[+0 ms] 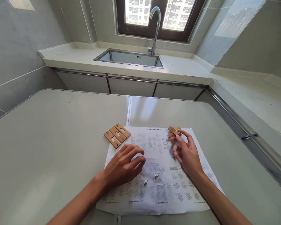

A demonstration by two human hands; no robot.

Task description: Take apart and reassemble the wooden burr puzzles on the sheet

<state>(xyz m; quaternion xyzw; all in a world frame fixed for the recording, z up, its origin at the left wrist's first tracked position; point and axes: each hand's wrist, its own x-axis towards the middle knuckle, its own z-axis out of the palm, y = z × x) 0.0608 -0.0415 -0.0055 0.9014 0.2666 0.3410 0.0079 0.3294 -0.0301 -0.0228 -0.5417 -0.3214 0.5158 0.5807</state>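
A small wooden burr puzzle (pixel 172 132) of interlocked blocks sits at the top right of a creased printed sheet (pixel 154 197). My right hand (pixel 188 153) has its thumb and index finger closed on the puzzle's near right side, while the other fingers curl below. Over the left half of the sheet is my left hand (pixel 125 164), palm down, fingers bent and apart, holding nothing. Three flat wooden plates (pixel 120 128) with numbers and cut-out shapes lie side by side, partly on the sheet's upper left corner. Two small silvery pieces, a nearer one (pixel 145 182) and a farther one (pixel 156 176), rest on the sheet between my hands.
The pale table (pixel 61 140) has a seam running down its middle. Beyond it stands a counter (pixel 182 65) with a sink (pixel 128 57) and a tall curved faucet (pixel 156 28) under a window. A metal rail (pixel 267 147) runs along the right-hand counter.
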